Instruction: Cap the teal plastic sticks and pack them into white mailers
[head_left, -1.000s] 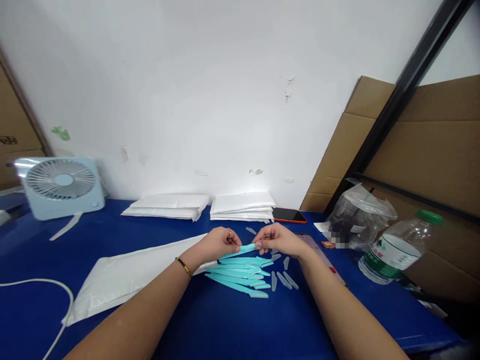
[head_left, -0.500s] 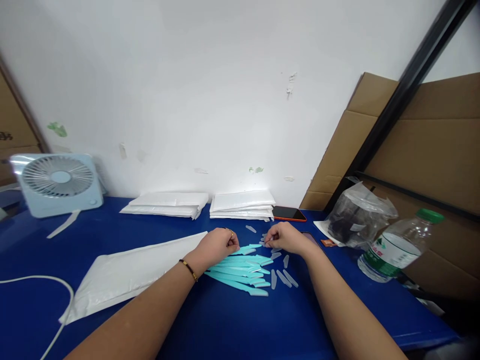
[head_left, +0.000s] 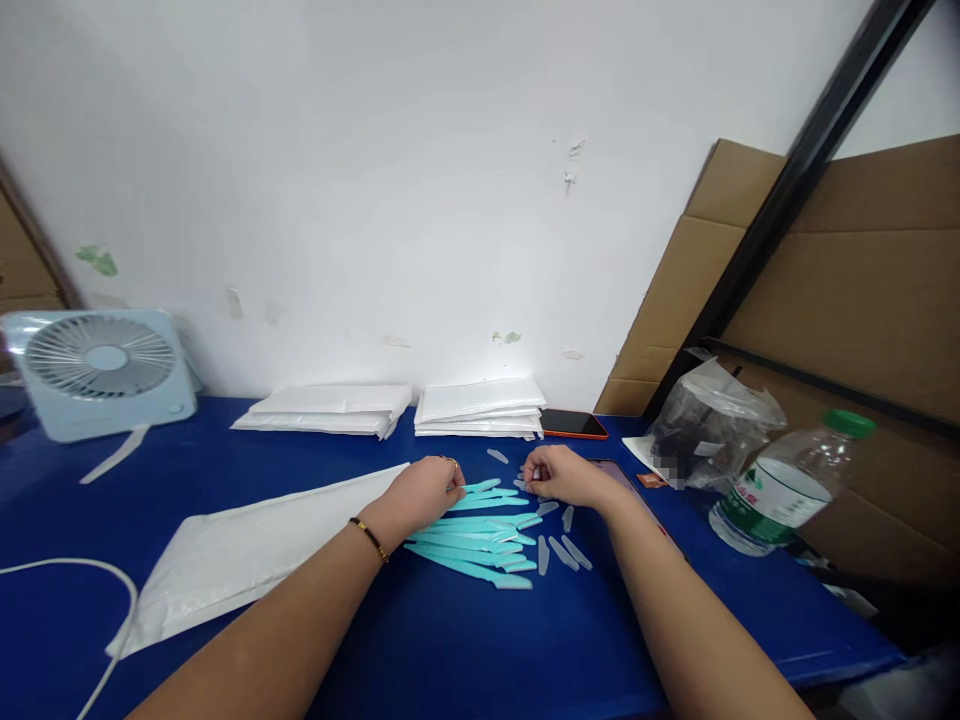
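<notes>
Several turquoise razor-like sticks (head_left: 472, 540) lie fanned out on the blue table (head_left: 465, 650). At their upper left, my left hand (head_left: 429, 490) is closed with its fingertips on the end of a turquoise stick. My right hand (head_left: 559, 474) is pinched just right of the sticks, above some small translucent caps; whatever is between its fingertips is too small to make out. More translucent caps (head_left: 564, 553) are scattered below my right hand, and one cap (head_left: 497, 456) lies above and left of it.
A long white padded envelope (head_left: 247, 550) lies left of my left hand. White envelope stacks (head_left: 480, 398) and an orange-edged phone (head_left: 574, 424) are by the wall. A fan (head_left: 106, 370) stands left; a bagged cup (head_left: 709, 425) and bottle (head_left: 787, 490) stand right. Another phone is beside my right wrist.
The whole view has shifted slightly left. A turquoise stick at my left fingertips now lies farther up, apart from the one below it. My right hand stays pinched over the caps.
</notes>
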